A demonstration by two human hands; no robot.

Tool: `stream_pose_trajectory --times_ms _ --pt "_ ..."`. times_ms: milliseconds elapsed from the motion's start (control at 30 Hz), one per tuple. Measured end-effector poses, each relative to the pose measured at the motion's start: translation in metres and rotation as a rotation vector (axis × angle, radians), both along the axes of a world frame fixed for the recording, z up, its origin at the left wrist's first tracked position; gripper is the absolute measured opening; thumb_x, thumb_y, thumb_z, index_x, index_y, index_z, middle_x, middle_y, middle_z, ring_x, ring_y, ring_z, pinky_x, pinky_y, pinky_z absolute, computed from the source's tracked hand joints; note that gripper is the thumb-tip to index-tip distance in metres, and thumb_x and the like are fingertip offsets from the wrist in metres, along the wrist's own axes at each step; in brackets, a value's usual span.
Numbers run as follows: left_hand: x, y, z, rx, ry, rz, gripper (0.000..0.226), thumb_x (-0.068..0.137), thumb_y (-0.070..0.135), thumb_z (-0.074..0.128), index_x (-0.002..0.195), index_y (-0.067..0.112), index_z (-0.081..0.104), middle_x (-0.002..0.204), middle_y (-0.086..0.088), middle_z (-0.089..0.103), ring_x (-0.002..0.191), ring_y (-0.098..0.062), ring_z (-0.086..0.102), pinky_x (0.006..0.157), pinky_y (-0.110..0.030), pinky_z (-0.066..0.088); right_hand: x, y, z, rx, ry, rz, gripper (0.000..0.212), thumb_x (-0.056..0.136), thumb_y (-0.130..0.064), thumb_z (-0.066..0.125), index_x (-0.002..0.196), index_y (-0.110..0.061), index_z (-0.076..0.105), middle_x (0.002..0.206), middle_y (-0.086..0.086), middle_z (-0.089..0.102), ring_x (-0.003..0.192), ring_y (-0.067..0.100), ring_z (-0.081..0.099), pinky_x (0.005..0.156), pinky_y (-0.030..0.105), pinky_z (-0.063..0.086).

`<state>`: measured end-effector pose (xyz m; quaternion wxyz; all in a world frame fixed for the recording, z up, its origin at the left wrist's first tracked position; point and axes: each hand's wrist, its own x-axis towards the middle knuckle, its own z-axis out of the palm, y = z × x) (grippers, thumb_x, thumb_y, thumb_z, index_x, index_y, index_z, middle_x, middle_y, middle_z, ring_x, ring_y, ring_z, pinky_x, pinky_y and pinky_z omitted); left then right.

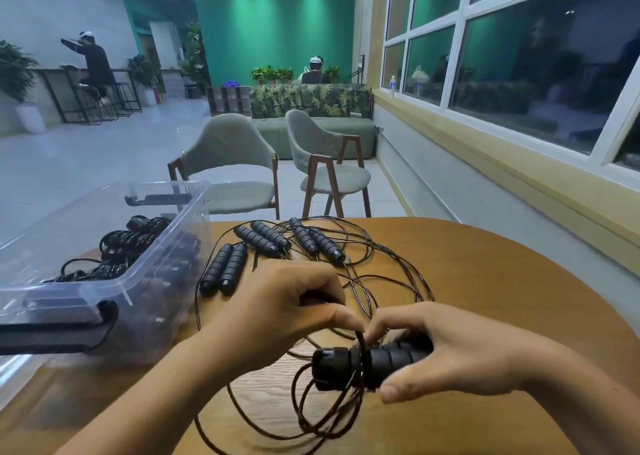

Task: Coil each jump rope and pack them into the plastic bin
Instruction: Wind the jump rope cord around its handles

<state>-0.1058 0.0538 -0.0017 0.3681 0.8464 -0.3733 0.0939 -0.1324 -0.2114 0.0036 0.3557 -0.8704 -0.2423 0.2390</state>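
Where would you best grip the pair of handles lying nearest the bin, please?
Around the ribbed middle of both handles at once, coming from above: they lie flat, side by side on the table, so one grasp could probably span them.

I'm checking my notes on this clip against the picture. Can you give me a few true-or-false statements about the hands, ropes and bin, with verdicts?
1. The right hand grips a pair of black handles. True.
2. The plastic bin holds no ropes. False: coiled ropes lie in it.
3. Three loose handle pairs lie on the table beyond the hands. True.
4. The left hand lies flat on the table. False: it pinches the cord by the handles.
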Motion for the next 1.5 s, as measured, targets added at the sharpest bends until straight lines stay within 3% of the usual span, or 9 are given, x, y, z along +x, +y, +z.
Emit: stream_pose_trajectory --times_ms 233,367,467,567,700,900,1100,1367,1500 --pt "0.005 -0.002 -0.009 -0.127 0.156 -0.033 0.027 0.094 0.061 0.062 0.087 0.036 0.07 0.08 0.0 0.066 0.073 -0.021 0.062 0.067 -0.049 0.051 0.0 -0.003 0.001 0.304 0.189 0.045 0.051 0.084 -0.038 0.086 0.129 -0.022 0.066 0.112 0.013 0.074 0.08 0.025 0.061 0.07 0.035 0.05" --pt "0.011 -0.007 -0.013 -0.088 0.249 0.052 0.02 0.103 0.039 0.061 0.089 0.033 0.073 0.083 0.008 0.07 0.078 -0.01 0.065 0.07 -0.023 0.05 0.0 -0.003 0.0 0.548 0.274 0.062 0.043 0.085 -0.026 0.084 0.12 -0.013 0.064 0.095 0.013 0.068 0.067 0.017 0.057 0.062 0.022 0.048" --pt "0.013 -0.01 -0.018 0.081 0.229 0.159 0.046 0.098 0.007 0.065 0.078 0.048 0.069 0.084 0.042 0.064 0.085 0.016 0.061 0.074 -0.007 0.047 0.002 -0.005 -0.004 0.683 0.283 0.01 0.06 0.081 -0.037 0.092 0.123 -0.01 0.06 0.1 0.025 0.067 0.067 0.023 0.051 0.06 0.026 0.041" --pt "0.003 -0.014 -0.024 0.049 0.197 0.262 0.043 0.102 0.008 0.058 0.074 0.04 0.048 0.063 0.017 0.06 0.064 0.008 0.057 0.062 -0.011 0.045 0.003 -0.005 -0.006 0.722 0.217 -0.088 0.074 0.079 -0.047 0.092 0.131 -0.009 0.055 0.113 0.031 0.071 0.067 0.023 0.05 0.057 0.028 0.034" --pt "-0.002 -0.021 -0.024 -0.103 0.298 0.201 0.043 0.108 0.036 0.047 0.068 0.039 0.063 0.052 0.015 0.05 0.047 -0.003 0.04 0.048 -0.019 0.032 0.001 0.001 -0.006 0.75 0.157 -0.186 0.074 0.078 -0.046 0.09 0.139 -0.025 0.054 0.113 0.03 0.073 0.066 0.021 0.052 0.056 0.028 0.036" --pt "0.003 -0.017 -0.024 -0.11 0.293 0.138 0.029 0.108 0.044 0.047 0.097 0.036 0.072 0.059 0.022 0.054 0.052 0.001 0.047 0.053 -0.018 0.035 -0.003 0.005 0.0 0.729 -0.094 -0.334 0.06 0.085 -0.036 0.08 0.14 -0.05 0.063 0.102 0.021 0.075 0.066 0.02 0.054 0.064 0.027 0.047" --pt "0.006 -0.004 -0.011 -0.215 0.344 0.226 0.022 0.105 0.034 0.055 0.103 0.03 0.077 0.061 0.024 0.061 0.054 0.003 0.051 0.052 -0.015 0.038 0.008 -0.015 -0.002 0.468 -0.411 -0.474 0.059 0.085 -0.047 0.087 0.137 -0.06 0.062 0.105 0.003 0.077 0.095 0.03 0.072 0.096 0.06 0.056" --pt "0.003 -0.005 -0.014 0.056 0.138 0.352 0.026 0.098 0.056 0.056 0.11 0.038 0.071 0.095 0.019 0.073 0.089 0.003 0.066 0.078 -0.026 0.057 0.009 -0.018 -0.004 0.242 -0.476 -0.428 0.06 0.083 -0.05 0.083 0.132 -0.071 0.058 0.108 -0.027 0.073 0.1 0.004 0.07 0.084 0.02 0.05" --pt "0.01 0.0 -0.014 -0.017 0.258 0.303 0.019 0.101 0.03 0.065 0.118 0.038 0.061 0.082 -0.004 0.068 0.062 -0.004 0.06 0.059 -0.032 0.058 0.005 -0.018 -0.002 0.25 -0.443 -0.367 0.069 0.081 -0.052 0.08 0.139 -0.074 0.049 0.105 -0.015 0.076 0.09 0.014 0.07 0.084 0.028 0.052"
